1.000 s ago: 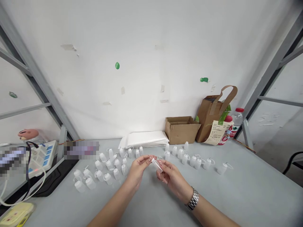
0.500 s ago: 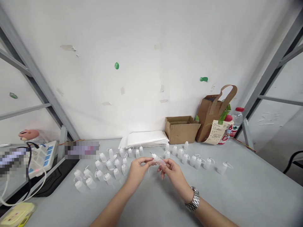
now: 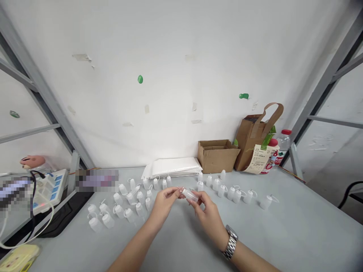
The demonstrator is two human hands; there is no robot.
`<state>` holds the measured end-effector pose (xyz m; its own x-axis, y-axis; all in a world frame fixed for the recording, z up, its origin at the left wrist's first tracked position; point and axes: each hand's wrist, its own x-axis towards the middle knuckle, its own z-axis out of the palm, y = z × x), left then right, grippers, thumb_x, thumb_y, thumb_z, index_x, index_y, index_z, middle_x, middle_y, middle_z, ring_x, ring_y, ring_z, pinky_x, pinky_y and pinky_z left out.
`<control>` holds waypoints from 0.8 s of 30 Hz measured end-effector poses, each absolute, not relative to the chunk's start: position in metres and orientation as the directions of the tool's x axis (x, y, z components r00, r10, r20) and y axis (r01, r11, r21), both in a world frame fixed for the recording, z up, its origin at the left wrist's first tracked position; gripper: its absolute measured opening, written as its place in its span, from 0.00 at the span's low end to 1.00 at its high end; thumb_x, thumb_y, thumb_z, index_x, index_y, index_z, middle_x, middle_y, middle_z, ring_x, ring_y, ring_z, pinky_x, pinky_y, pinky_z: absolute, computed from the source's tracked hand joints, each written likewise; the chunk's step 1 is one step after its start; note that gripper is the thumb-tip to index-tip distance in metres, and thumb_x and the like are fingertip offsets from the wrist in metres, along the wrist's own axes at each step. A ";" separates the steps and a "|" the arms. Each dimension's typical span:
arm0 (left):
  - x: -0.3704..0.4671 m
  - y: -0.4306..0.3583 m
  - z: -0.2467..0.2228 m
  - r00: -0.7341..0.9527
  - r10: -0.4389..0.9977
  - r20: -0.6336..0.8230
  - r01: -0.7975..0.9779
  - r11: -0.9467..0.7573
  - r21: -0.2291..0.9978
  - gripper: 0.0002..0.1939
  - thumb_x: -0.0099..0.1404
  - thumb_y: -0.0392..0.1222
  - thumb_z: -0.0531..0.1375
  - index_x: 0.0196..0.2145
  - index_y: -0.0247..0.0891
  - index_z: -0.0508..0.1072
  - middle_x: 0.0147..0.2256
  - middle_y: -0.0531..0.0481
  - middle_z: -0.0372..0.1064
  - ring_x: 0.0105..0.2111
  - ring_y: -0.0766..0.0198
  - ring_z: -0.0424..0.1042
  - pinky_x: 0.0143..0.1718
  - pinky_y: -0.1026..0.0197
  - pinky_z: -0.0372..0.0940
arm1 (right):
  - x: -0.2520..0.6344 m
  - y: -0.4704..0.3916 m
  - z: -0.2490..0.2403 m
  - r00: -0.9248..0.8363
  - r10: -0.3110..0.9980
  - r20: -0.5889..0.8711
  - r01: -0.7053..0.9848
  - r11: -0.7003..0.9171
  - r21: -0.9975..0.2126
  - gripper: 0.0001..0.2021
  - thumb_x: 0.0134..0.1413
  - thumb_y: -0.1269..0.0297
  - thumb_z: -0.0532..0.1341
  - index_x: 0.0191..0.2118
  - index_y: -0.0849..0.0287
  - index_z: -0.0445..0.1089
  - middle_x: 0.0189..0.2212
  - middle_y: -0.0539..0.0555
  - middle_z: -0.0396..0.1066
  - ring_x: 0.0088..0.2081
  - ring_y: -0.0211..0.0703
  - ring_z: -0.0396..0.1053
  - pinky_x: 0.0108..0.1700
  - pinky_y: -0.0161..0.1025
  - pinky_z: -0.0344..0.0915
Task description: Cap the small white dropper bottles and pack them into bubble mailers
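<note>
In front of me, above the grey table, a small clear squeeze bottle (image 3: 190,195) lies tilted between both hands. My right hand (image 3: 206,212) is closed round the bottle's base end. At its upper end, my left hand (image 3: 167,201) pinches the cap; the fingers hide most of it. Several small white squeeze bottles (image 3: 129,215) with looped caps stand in a group left of my hands. Several more, such as one white bottle (image 3: 237,196), are set out to the right.
White flat envelopes (image 3: 176,165) are stacked by the wall, beside an open cardboard box (image 3: 218,158). A brown paper bag (image 3: 246,145) and a red-capped bottle (image 3: 284,140) stand back right. A power strip (image 3: 52,190) with cables and a black pad (image 3: 64,215) lie left.
The bottle has turned in my hands and my left fingers have closed over its tip, which was showing before. My right hand has rotated slightly, turning the watch face upward.
</note>
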<state>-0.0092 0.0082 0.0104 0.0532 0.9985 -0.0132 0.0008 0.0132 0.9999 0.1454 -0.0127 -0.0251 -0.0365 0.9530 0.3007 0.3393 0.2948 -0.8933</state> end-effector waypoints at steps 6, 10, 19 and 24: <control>-0.016 0.010 0.007 0.046 0.998 0.031 0.037 -0.032 0.999 0.13 0.48 0.51 0.63 0.26 0.39 0.79 0.34 0.45 0.74 0.41 0.50 0.68 0.46 0.53 0.59 | 0.142 -0.011 -0.023 -0.120 0.974 0.193 0.237 0.217 -0.947 0.16 0.53 0.49 0.55 0.34 0.58 0.66 0.23 0.50 0.67 0.26 0.41 0.63 0.30 0.38 0.60; -0.019 0.012 0.007 0.070 0.997 0.023 0.040 -0.026 0.999 0.12 0.49 0.49 0.63 0.28 0.40 0.79 0.35 0.45 0.75 0.43 0.50 0.68 0.48 0.52 0.58 | 0.139 -0.007 -0.021 -0.369 0.928 -0.051 0.038 -0.039 -0.998 0.25 0.53 0.40 0.47 0.28 0.59 0.63 0.15 0.47 0.62 0.15 0.36 0.57 0.19 0.34 0.55; -0.013 0.013 0.000 0.019 1.000 0.016 0.018 -0.017 1.000 0.14 0.49 0.50 0.63 0.28 0.37 0.78 0.37 0.44 0.74 0.42 0.52 0.69 0.48 0.53 0.59 | 0.140 -0.009 -0.019 -0.118 0.987 0.106 0.077 0.116 -0.990 0.16 0.44 0.50 0.63 0.29 0.59 0.66 0.22 0.49 0.66 0.25 0.39 0.63 0.30 0.36 0.59; -0.013 0.014 -0.002 0.063 0.978 0.197 0.078 -0.202 0.976 0.12 0.52 0.50 0.61 0.28 0.38 0.77 0.34 0.46 0.73 0.42 0.55 0.68 0.48 0.54 0.59 | 0.144 -0.001 -0.018 -0.453 0.886 -0.095 -0.305 -0.254 -0.918 0.22 0.43 0.44 0.62 0.24 0.63 0.68 0.14 0.46 0.61 0.15 0.30 0.52 0.26 0.35 0.56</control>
<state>-0.0129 0.0138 -0.0022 0.0635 0.9783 0.1972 0.0780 -0.2019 0.9763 0.1443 -0.0012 -0.0180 -0.4531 0.8864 -0.0948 -0.3055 -0.2543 -0.9176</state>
